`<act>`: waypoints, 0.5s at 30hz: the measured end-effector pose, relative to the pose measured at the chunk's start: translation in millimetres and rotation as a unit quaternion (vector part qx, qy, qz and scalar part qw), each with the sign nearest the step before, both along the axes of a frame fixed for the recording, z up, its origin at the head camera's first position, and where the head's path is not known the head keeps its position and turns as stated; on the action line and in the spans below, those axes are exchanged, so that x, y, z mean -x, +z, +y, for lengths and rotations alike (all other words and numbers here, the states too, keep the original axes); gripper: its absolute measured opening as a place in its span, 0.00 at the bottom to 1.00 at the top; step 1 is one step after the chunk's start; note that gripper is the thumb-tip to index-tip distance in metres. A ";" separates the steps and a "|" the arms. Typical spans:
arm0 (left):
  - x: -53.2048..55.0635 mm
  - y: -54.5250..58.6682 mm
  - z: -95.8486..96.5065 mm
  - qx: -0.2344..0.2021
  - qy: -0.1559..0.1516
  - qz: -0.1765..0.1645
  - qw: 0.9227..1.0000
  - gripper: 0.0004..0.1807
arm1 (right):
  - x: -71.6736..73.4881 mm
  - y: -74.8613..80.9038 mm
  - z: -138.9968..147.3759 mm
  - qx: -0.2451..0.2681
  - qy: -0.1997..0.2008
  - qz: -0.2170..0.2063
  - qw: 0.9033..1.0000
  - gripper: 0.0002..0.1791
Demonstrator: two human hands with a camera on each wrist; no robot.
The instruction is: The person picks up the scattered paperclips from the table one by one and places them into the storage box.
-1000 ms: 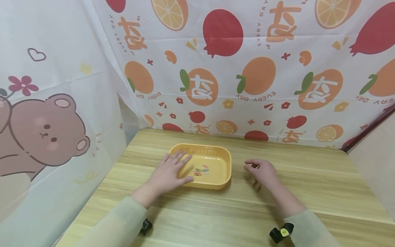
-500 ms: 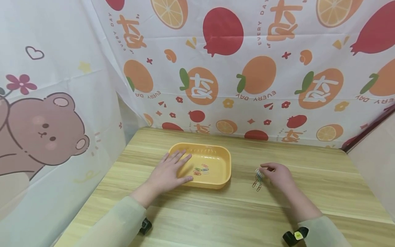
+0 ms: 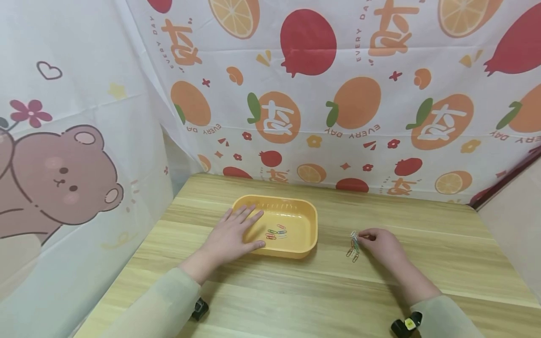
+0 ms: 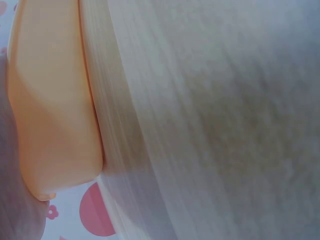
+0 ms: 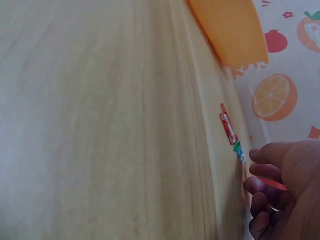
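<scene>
My left hand [image 3: 230, 237] rests with spread fingers over the left side of a yellow plastic tray [image 3: 310, 225]. Inside the tray lie several coloured paper clips [image 3: 271, 237]. To the right, a small group of loose paper clips [image 3: 350, 252] in red, white, green and blue lies on the table. My right hand [image 3: 382, 246] is low at the right edge of this group, its fingertips beside or touching the nearest clips. In the right wrist view its fingers [image 5: 267, 172] are loosely curled, with the tips apart and no clip clearly between them. Red clips [image 5: 227, 129] lie just beyond them.
The wooden table [image 3: 287, 300] runs back to a white cloth [image 3: 313, 94] with a fruit print. On the left hangs another cloth [image 3: 139, 117] with a bear. A small black camera [image 3: 200, 310] is strapped at the left wrist.
My right hand has moved right and slightly toward me, from between tray and clips to the group's right side, uncovering the clips. My left hand stays on the tray.
</scene>
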State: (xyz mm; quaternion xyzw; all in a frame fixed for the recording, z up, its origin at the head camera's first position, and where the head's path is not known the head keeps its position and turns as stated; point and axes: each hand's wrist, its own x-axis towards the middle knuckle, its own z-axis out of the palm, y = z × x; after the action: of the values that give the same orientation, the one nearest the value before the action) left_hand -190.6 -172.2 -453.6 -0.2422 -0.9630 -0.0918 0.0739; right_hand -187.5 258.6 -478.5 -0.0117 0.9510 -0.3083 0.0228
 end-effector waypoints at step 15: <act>1.2 -1.0 0.5 -0.007 -0.005 0.004 1.000 0.46 | 2.7 -2.7 -2.5 -0.031 0.007 0.008 0.999 0.14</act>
State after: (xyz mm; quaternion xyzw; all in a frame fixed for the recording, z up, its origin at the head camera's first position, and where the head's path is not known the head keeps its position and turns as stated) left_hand -191.8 -171.7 -454.6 -0.2470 -0.9608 -0.0980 0.0787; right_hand -190.1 256.1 -481.3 -0.0197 0.9602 -0.2780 0.0177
